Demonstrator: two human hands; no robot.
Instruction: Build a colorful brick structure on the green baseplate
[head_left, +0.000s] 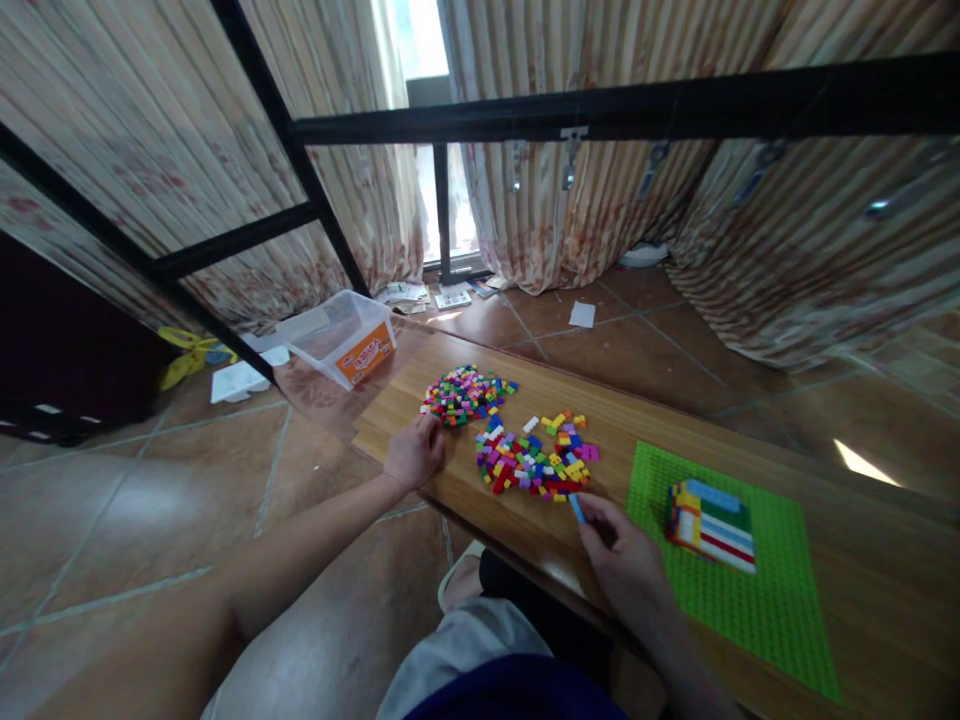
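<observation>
My right hand (626,555) pinches a light blue toy brick (576,508) between thumb and fingers, just in front of the nearer pile of mixed bricks (525,460). My left hand (416,452) rests at the table's near edge with curled fingers, beside the farther pile of small bricks (461,393). What it holds, if anything, is hidden. To the right lies a green baseplate (772,620), bearing a block-shaped brick build (712,525) with white, yellow, red, blue and green rows.
The bricks lie on a long wooden table (885,600). A clear plastic box (337,335) with an orange label stands beyond its left end. Black metal bars (525,122) cross in front of striped curtains (600,220). Papers (582,315) lie on the tiled floor.
</observation>
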